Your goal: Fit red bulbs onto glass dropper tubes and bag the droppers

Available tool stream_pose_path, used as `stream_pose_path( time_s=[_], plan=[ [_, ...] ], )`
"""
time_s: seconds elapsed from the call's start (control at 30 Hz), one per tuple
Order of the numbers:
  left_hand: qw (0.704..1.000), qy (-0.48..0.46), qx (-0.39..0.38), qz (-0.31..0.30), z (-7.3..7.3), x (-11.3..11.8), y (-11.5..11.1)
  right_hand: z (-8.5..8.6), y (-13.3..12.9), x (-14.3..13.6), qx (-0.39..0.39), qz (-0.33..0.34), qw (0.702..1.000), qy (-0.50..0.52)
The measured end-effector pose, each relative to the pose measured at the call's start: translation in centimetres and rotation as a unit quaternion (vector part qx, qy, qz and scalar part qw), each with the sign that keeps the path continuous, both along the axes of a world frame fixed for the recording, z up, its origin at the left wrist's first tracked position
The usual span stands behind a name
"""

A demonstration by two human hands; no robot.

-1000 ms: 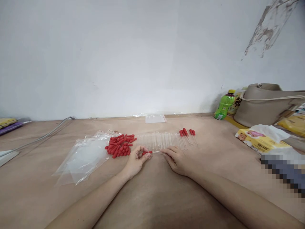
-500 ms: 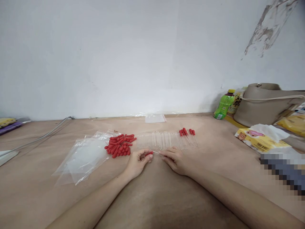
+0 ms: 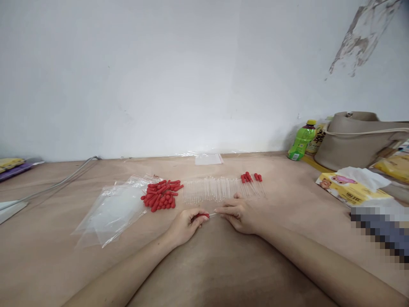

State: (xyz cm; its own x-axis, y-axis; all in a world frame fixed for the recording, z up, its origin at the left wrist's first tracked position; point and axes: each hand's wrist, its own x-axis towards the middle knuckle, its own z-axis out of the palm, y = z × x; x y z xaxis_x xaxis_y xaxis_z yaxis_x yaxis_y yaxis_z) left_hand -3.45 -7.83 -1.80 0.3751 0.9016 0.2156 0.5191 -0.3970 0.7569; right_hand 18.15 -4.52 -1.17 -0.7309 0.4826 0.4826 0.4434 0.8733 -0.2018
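Between the thumb and fingers of my left hand (image 3: pixel 189 222) is a red rubber dropper bulb (image 3: pixel 204 215), partly covered by the fingers. My right hand (image 3: pixel 238 215) pinches a thin clear dropper tube (image 3: pixel 213 215), whose left end meets the bulb's mouth; how deep it sits I cannot tell. Just beyond the hands lies a row of clear dropper tubes (image 3: pixel 207 189). Left of that row is a heap of loose red bulbs (image 3: pixel 161 195). At the row's right end lie several droppers with red bulbs fitted (image 3: pixel 247 177).
Clear zip bags (image 3: pixel 111 209) lie at the left, near a grey cable (image 3: pixel 68 177). A small white packet (image 3: pixel 208 159) rests by the wall. On the right stand a green bottle (image 3: pixel 302 140), a beige bag (image 3: pixel 348 143) and a tissue pack (image 3: pixel 348 187).
Both hands have come slightly nearer to me with the bulb and tube. More of the bulb's mouth end shows, with the tube against it. The piles look the same.
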Motion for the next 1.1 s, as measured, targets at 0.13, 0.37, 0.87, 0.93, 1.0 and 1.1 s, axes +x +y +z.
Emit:
stream_pose_path(
  time_s=[0.13,0.37,0.87,0.93,1.0,1.1],
  plan=[
    [1.0,0.021,0.001,-0.01,-0.1,0.0,-0.1,0.3,0.0,0.0,0.027,-0.001,1.0,-0.01],
    [0.999,0.023,0.026,-0.024,0.3,0.1,-0.3,-0.3,0.8,0.2,0.068,0.022,0.997,-0.021],
    [0.987,0.041,0.151,-0.018,0.8,-0.2,-0.1,0.5,0.1,-0.3,-0.206,0.016,0.978,0.006],
    [0.989,0.028,0.145,-0.009,0.7,-0.2,0.1,0.4,0.4,-0.1,-0.233,0.02,0.972,0.012],
    [0.991,0.011,0.135,0.011,0.4,-0.3,0.3,0.1,0.6,-0.1,-0.239,0.012,0.97,0.032],
    [0.994,-0.013,0.104,0.033,-0.2,-0.5,0.6,-0.2,0.5,-0.3,-0.21,-0.032,0.975,0.066]
  ],
)
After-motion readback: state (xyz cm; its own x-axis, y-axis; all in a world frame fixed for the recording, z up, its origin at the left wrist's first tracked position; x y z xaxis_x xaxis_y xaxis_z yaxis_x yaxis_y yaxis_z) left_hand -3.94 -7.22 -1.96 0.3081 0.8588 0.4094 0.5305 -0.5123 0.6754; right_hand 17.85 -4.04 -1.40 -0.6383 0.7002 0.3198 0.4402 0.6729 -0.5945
